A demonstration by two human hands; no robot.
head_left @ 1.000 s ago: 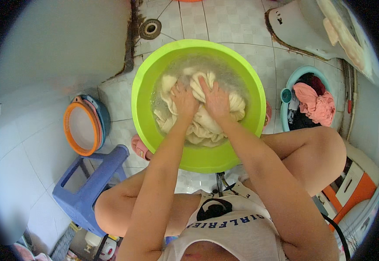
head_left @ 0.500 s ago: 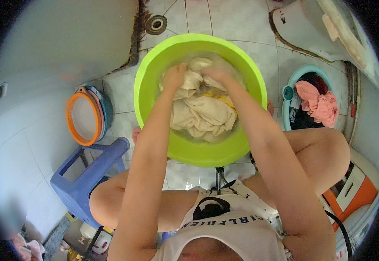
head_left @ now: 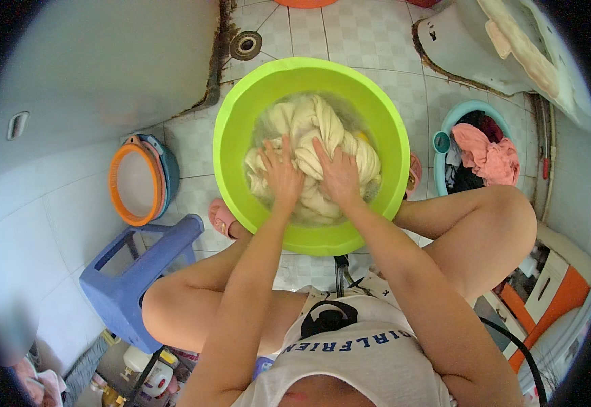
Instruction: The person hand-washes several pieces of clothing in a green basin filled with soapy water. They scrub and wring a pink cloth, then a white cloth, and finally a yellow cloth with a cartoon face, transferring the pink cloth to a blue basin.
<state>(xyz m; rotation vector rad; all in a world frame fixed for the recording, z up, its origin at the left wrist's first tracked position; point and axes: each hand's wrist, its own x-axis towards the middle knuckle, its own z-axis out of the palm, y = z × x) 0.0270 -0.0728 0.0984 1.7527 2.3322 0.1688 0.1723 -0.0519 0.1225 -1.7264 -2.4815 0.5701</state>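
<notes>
Both hands are pressed palm-down, fingers spread, onto a wet cream cloth point(head_left: 316, 146); nothing is clenched. The left hand point(head_left: 283, 175) and right hand point(head_left: 339, 178) lie side by side on the near part of the bundle. The cloth sits twisted in shallow water inside a lime-green basin point(head_left: 231, 129) on the tiled floor point(head_left: 370, 34). Risk is judged as follows: hard pressing toward the near rim could tip the basin or slop water onto the tiles, where the pink sandal point(head_left: 222, 218) could slip.

Pale tiled floor point(head_left: 370, 30) with a round drain point(head_left: 246, 45) near its far edge; a blue plastic stool point(head_left: 136, 275) stands left, beside a light tiled wall point(head_left: 44, 230).
</notes>
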